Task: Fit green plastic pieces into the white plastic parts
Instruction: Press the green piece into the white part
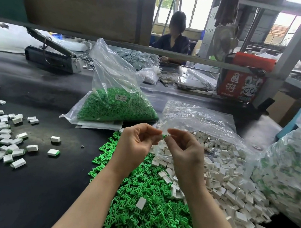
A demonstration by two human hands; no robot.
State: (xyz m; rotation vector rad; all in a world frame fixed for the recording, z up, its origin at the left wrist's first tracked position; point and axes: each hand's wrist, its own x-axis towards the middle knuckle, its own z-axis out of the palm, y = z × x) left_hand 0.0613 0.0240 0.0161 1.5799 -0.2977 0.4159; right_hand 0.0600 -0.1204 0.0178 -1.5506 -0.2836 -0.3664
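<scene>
1. We see the left hand [135,140] and the right hand [183,149] raised together above the middle of the black tabletop [27,184], fingertips meeting.
2. Between them sits a small green piece [164,136]. The right hand's thumb and forefinger pinch it, and the left hand's curled fingers grip something small against it; we cannot tell whether that is a white part.
3. Under the forearms, toward the near edge, lies a loose heap of green pieces [147,206], with a single white part [140,203] resting on top.
4. Just to the right, touching that heap, spreads a pile of white parts [231,187] spilling from an open clear bag [201,117].
5. Near the left edge lie scattered assembled pieces [3,144], white with green showing.
6. Behind the hands stands a clear bag of green pieces [117,106]; at the right edge is another full bag [288,171].
</scene>
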